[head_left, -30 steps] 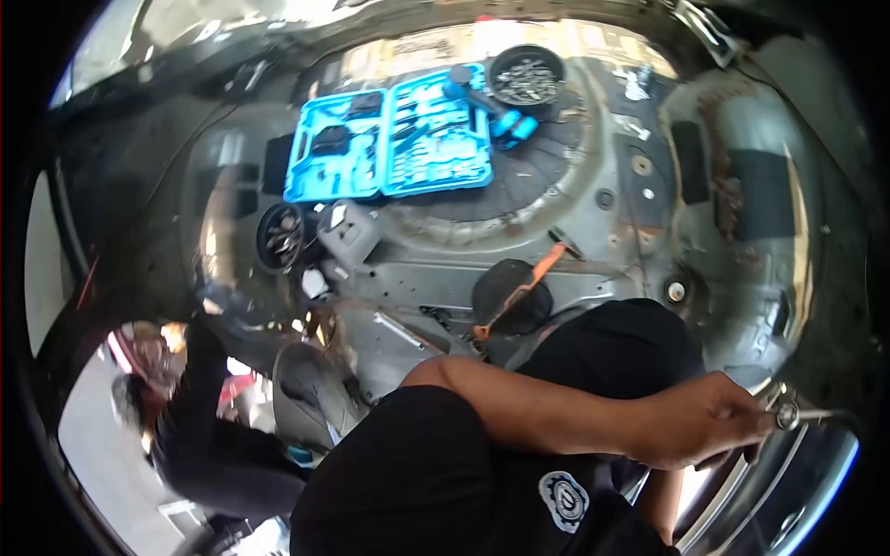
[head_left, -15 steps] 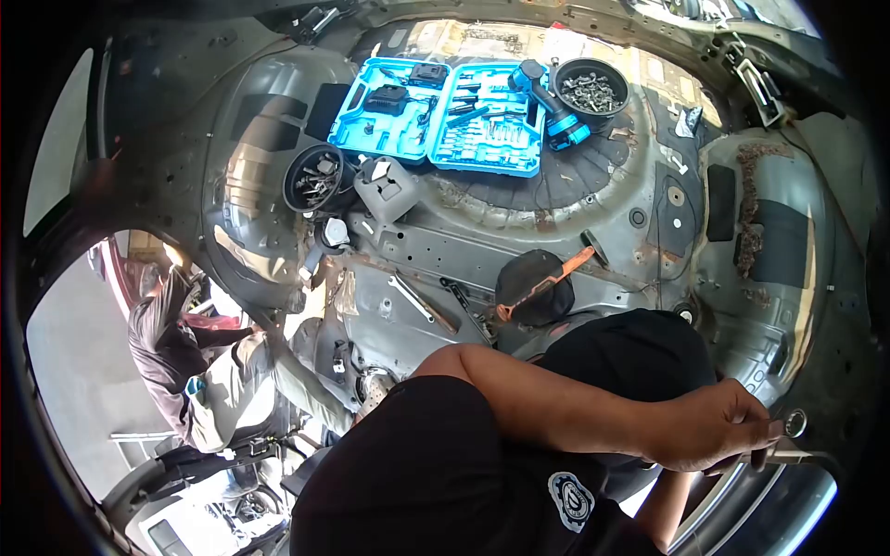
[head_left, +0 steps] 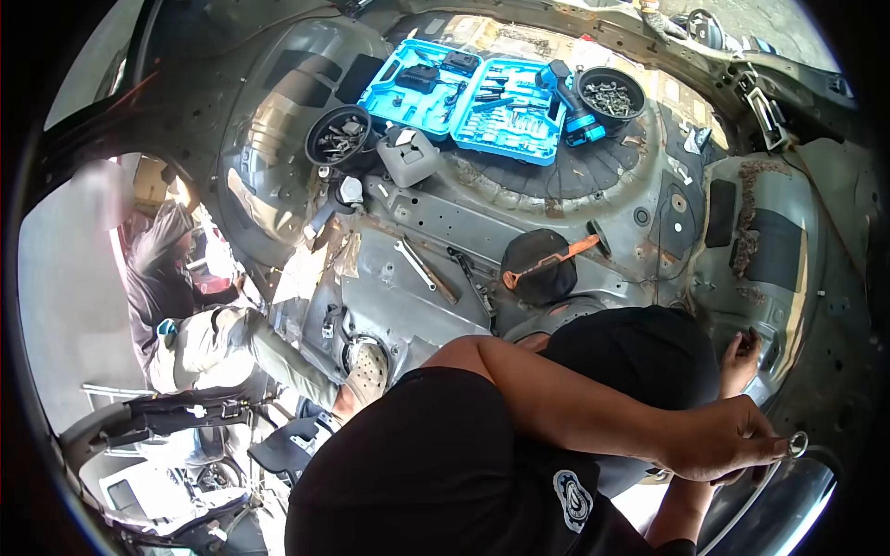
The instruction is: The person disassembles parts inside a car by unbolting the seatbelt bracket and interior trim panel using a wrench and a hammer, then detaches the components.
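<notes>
My left arm reaches across to the right, and my left hand [head_left: 718, 440] is closed on a shiny ring-ended wrench [head_left: 797, 445]. Only the ring end sticks out past the fingertips; most of the shaft is hidden by the hand. Just beyond it, my right hand [head_left: 740, 360] is raised beside the metal side panel [head_left: 774, 347] of the vehicle, fingers loosely bent and apart, with nothing visible in them. Whether it touches the panel I cannot tell. My knee in black cloth [head_left: 630, 361] lies between the hands and the floor.
An open blue tool case [head_left: 505, 153], a cordless drill [head_left: 575, 120] and two black tubs of hardware [head_left: 612, 97] [head_left: 338, 139] stand ahead. Nearer lie a grey jug [head_left: 408, 157], a spanner [head_left: 414, 264] and an orange-handled hammer [head_left: 565, 255]. Another person [head_left: 171, 269] sits at the left opening.
My right hand has come out from behind the left and moved up to the side panel. My left hand still grips the wrench. The view has shifted slightly.
</notes>
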Demonstrator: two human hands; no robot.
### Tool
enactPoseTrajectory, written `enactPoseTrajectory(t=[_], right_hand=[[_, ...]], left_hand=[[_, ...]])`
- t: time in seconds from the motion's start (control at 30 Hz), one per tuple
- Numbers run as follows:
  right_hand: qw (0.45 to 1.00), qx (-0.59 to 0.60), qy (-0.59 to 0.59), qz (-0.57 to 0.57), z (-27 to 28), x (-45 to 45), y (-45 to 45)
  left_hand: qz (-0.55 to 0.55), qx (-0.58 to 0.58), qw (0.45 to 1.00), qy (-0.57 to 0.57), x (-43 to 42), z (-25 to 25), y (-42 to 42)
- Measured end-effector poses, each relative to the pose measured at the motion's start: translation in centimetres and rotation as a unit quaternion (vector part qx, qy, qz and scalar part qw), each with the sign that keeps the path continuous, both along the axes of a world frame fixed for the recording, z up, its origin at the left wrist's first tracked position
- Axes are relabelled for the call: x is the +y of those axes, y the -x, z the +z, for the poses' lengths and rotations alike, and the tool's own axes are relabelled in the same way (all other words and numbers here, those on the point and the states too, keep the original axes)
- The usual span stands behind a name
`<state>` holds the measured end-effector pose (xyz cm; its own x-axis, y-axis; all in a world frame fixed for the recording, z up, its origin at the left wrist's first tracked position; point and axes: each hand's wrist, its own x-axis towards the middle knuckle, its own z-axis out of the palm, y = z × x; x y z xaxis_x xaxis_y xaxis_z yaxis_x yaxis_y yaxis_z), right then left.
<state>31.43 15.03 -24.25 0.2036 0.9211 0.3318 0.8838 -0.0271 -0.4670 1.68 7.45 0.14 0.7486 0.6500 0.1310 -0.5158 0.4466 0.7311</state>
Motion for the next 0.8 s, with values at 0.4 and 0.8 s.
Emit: enactPoseTrajectory(t=[0.4, 0.8], right_hand=[[0.998, -0.042, 0.020, -0.037, -0.1, 0.2, 0.4], [0.997, 0.071, -0.004, -0.014, -1.2, -2.9, 3.4]], left_hand=[[0.021, -0.009, 0.998, 0.058, 1.2, -0.2, -3.8], [0.001, -0.029, 0.997, 0.066, 0.8, -1.5, -2.5]])
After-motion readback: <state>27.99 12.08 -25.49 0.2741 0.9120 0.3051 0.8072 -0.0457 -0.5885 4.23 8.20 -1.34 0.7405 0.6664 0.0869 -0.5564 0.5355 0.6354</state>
